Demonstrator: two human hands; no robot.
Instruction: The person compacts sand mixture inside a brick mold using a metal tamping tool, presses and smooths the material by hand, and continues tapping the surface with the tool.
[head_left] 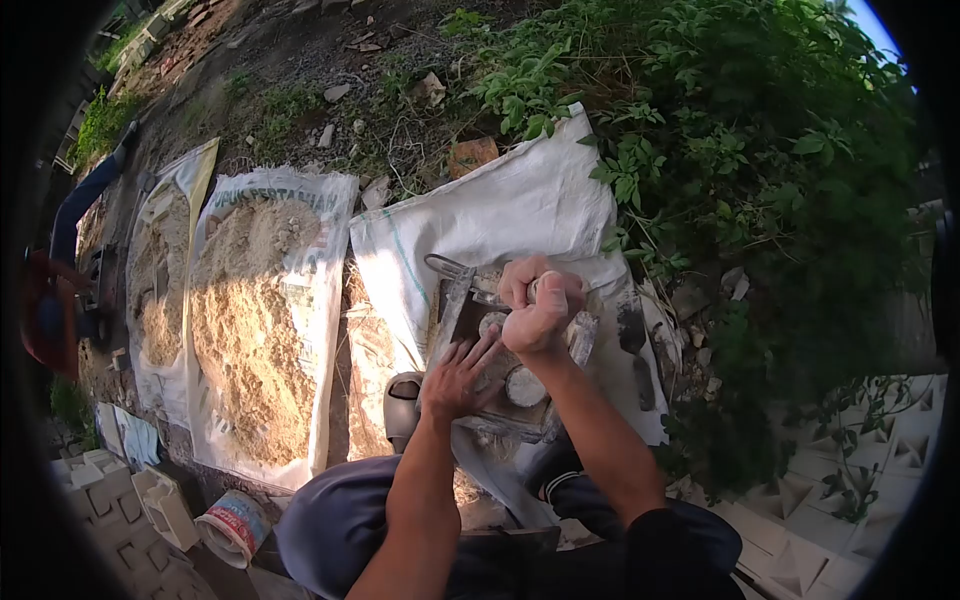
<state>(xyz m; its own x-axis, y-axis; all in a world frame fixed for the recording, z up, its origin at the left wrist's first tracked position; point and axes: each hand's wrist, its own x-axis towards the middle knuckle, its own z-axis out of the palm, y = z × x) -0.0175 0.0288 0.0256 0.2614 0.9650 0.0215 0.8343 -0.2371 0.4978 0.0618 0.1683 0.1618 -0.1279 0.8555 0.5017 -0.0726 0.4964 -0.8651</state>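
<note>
A square metal mould (449, 318) with raised rims sits on white sacking between my knees, a pale round piece (524, 386) showing inside it. My left hand (460, 382) lies on the mould's left part with its fingers spread. Above the mould's upper right part, my right hand (540, 305) is closed in a fist around something pale, mostly hidden by the fingers. A looped metal handle (450, 266) sticks out at the mould's upper left corner.
White sack (500, 205) beyond the mould; sacks bearing sandy powder (250, 320) at left; a trowel-like dark tool (631, 325) at right. Leafy plants (720, 150) upper right, patterned blocks (860, 460) lower right, a bucket (235, 525) lower left. Another person (60, 290) is at far left.
</note>
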